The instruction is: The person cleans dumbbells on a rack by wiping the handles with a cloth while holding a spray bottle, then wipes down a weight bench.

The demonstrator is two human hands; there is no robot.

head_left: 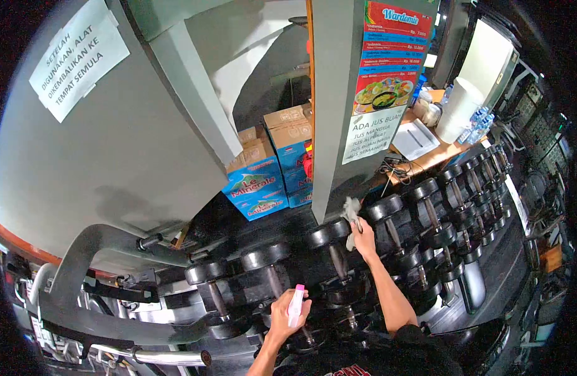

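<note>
My left hand (280,318) is wrapped round a small white bottle with a pink top (295,308), held upright over the front of the dumbbell rack. Further forward, my right hand (365,240) grips a crumpled pale grey cloth (350,212), whose upper end sticks out beyond the fingers. The cloth is right beside the far head of a black dumbbell (328,234). To the right of that hand lies another dumbbell (385,208), and to the left a third dumbbell (265,255) rests with its metal handle pointing toward me.
Rows of dumbbells run off to the right. A thick grey machine frame (88,250) curves at the left. Behind the rack stand a grey pillar (336,94) with a menu poster (392,56), blue water cartons (257,188), and a wooden counter (420,164) bearing papers and bottles.
</note>
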